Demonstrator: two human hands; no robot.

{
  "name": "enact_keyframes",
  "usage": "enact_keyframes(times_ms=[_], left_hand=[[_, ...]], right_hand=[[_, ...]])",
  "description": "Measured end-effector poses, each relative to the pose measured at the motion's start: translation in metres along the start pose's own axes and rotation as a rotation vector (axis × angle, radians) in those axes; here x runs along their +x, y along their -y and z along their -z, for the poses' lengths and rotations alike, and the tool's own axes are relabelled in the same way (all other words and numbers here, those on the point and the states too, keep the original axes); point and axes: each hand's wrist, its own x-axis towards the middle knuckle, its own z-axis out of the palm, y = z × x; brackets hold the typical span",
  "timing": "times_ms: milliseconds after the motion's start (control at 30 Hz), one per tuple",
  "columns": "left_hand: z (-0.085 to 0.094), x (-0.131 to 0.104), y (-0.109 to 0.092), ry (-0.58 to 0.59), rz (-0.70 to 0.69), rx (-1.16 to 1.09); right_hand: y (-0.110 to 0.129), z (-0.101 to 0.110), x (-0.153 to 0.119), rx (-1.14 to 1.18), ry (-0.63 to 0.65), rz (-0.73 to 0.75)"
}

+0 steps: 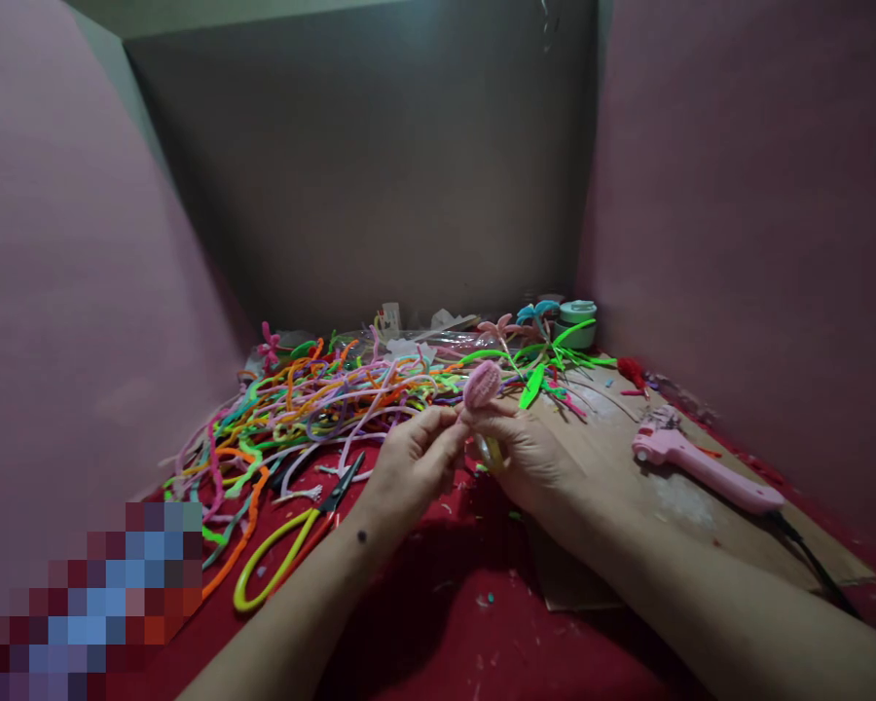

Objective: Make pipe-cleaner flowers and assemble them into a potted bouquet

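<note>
At the centre of the red-covered counter (445, 594), a pink pipe-cleaner petal (483, 386) stands raised between both hands. The left hand (421, 456) has its grip closed, thumb and fingertips pinching the base; the right hand (536, 456) pinches the same base, a yellowish item (492, 454) showing beneath its fingers.

Taking the petal as the clock's centre, a mint-green lidded jar (576, 326) stands upright at two o'clock; its lid hides what it contains. Toward eleven lies clear plastic packaging (453, 342), its contents too blurred to tell. A small white container (390, 317) stands beyond the pipe-cleaner pile (321, 389), which spreads from eight to eleven. Scissors (313, 531) with yellow and red handles lie at eight. A pink corded hand tool (708, 472) rests on the cardboard sheet (599, 462) near four, and a bright green leaf (532, 387) sits at three.
</note>
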Motion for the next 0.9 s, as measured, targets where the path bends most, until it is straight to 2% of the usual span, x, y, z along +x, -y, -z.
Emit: enact_keyframes(times_ms=[133,233,400,567,667,800,900], left_hand=[[-0.004,-0.002,0.009,-0.173,-0.212,0.343],[-0.003,-0.002,0.012,-0.198,-0.234,0.403],[-0.001,0.0,0.005,-0.126,-0.022,0.081],[0.005,0.003,0.005,0.076,0.196,-0.423],[0.009,0.003,0.007,0.212,0.257,-0.632],[0.009,0.002,0.005,0.275,0.268,-0.669],[0.004,0.001,0.002,0.183,0.201,-0.412]], right_hand=[[-0.005,0.001,0.0,0.018,-0.035,0.047],[-0.008,0.003,0.002,0.01,-0.04,0.049],[-0.008,0.005,0.001,-0.053,0.02,0.055],[-0.004,0.003,0.0,-0.036,0.078,-0.015],[-0.002,0.003,-0.001,-0.031,0.136,-0.049],[0.001,0.003,-0.001,-0.055,0.155,-0.038],[0.0,0.003,0.001,-0.024,0.124,-0.014]])
